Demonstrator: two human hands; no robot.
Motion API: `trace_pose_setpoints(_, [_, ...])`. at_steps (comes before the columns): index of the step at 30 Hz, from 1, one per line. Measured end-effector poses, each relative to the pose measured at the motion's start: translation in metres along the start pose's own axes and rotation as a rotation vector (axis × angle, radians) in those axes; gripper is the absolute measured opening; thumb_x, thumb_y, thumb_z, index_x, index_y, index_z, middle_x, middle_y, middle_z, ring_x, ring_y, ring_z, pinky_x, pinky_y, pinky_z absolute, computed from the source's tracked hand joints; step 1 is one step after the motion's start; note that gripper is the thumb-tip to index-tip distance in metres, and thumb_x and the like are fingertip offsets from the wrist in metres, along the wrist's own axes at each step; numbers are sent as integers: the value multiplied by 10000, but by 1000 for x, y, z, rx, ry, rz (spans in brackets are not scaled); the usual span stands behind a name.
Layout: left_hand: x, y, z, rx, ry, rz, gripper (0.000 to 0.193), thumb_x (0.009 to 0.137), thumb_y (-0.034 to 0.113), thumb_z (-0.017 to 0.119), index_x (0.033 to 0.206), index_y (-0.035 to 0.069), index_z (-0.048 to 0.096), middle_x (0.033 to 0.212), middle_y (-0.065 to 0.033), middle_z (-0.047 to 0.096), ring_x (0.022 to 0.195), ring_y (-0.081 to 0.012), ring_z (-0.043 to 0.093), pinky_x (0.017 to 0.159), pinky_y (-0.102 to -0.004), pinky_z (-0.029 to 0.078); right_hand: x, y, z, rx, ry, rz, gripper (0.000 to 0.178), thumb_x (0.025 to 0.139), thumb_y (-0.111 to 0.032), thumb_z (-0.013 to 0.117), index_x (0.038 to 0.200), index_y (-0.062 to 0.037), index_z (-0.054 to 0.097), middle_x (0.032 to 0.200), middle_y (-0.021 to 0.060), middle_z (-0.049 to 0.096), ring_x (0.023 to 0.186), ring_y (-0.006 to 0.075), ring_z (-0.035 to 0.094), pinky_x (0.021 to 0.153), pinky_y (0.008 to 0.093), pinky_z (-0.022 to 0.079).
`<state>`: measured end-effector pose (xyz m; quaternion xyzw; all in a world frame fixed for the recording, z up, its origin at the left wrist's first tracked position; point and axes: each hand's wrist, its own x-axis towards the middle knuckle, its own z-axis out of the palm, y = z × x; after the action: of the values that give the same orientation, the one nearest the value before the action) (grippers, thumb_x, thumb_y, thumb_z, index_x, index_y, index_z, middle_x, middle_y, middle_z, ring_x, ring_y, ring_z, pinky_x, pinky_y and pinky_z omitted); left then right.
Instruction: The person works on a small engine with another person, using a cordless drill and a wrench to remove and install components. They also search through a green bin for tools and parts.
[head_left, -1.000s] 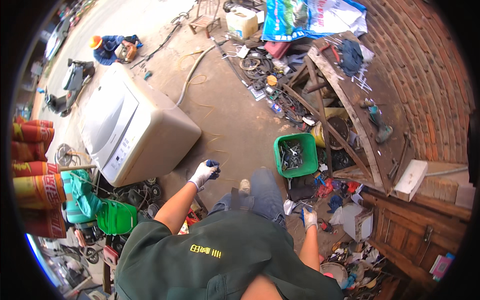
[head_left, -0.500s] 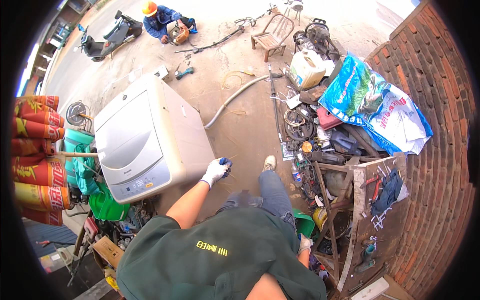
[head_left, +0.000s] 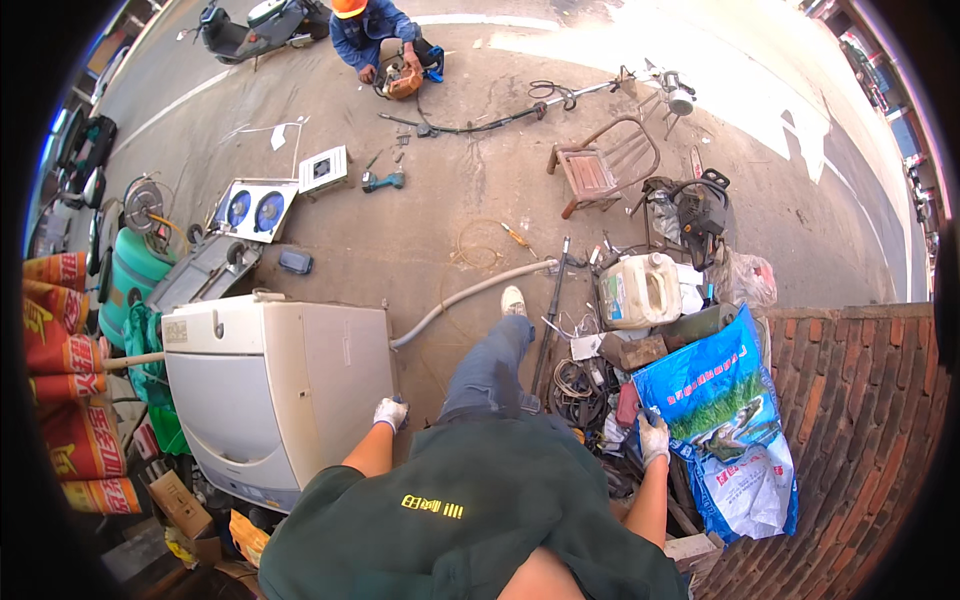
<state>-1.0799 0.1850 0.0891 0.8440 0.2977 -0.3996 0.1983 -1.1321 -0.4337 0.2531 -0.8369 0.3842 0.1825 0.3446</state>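
My left hand [head_left: 391, 413], in a white glove with blue on it, hangs beside the white washing machine [head_left: 330, 360]; its fingers look curled, with nothing seen in them. My right hand [head_left: 654, 439], gloved alike, overlaps the left edge of a blue and white printed sack [head_left: 715, 400]. Whether its fingers grip the sack or only pass in front of it, I cannot tell. The sack lies over a heap of parts against the brick wall [head_left: 850, 400].
A grey hose [head_left: 465, 294] and a long dark rod [head_left: 554, 315] lie ahead of my foot. Beyond are a wooden chair [head_left: 600, 170], a jerrycan [head_left: 640, 290], a chainsaw [head_left: 700, 210], a cordless drill [head_left: 384, 181] and a gas stove [head_left: 255, 208]. A helmeted person crouches over an orange machine [head_left: 403, 82].
My view has swung and moved forward. My right hand has come up from low beside the wooden cabinet to the sack; my left hand has dropped back closer to my body.
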Motion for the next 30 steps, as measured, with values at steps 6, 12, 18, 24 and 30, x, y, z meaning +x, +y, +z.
trace_pose_setpoints(6, [103, 209, -122, -797, 79, -48, 122, 936, 115, 612, 1024, 60, 677, 747, -129, 680, 571, -225, 644, 515, -358, 570, 220, -82, 6, 133, -154, -95, 398, 929, -334, 625, 1113, 10, 701, 949, 110, 735, 789, 283, 683, 702, 430, 557])
trace_pose_setpoints(12, [192, 362, -217, -1096, 145, 114, 138, 895, 133, 661, 980, 49, 730, 711, -42, 661, 591, -117, 606, 534, -269, 502, 438, -147, 2, 372, -420, 436, 315, 930, -308, 656, 1143, -79, 613, 894, 176, 683, 656, 365, 668, 543, 448, 529])
trace_pose_setpoints(18, [373, 450, -220, 122, 51, 324, 180, 901, 158, 616, 1000, 90, 750, 854, -60, 730, 750, -160, 699, 651, -320, 558, 720, -284, 40, 209, -558, 334, 246, 951, -335, 566, 1078, -135, 632, 930, 176, 694, 851, 341, 670, 641, 455, 522])
trace_pose_setpoints(24, [484, 565, -250, 20, -501, 77, 340, 922, 388, 590, 1101, 141, 739, 1060, -41, 751, 944, -202, 714, 793, -337, 547, 913, -527, 44, 528, -262, 280, 200, 965, -259, 551, 985, -68, 608, 819, 149, 681, 617, 263, 640, 512, 361, 494])
trace_pose_setpoints(30, [616, 732, -376, -287, -364, -25, 437, 767, 402, 793, 1125, 156, 741, 1014, -74, 759, 920, -254, 735, 783, -350, 562, 1065, -809, -10, 463, -315, 167, 282, 938, -210, 661, 1125, 0, 637, 813, 127, 676, 625, 236, 648, 557, 364, 551])
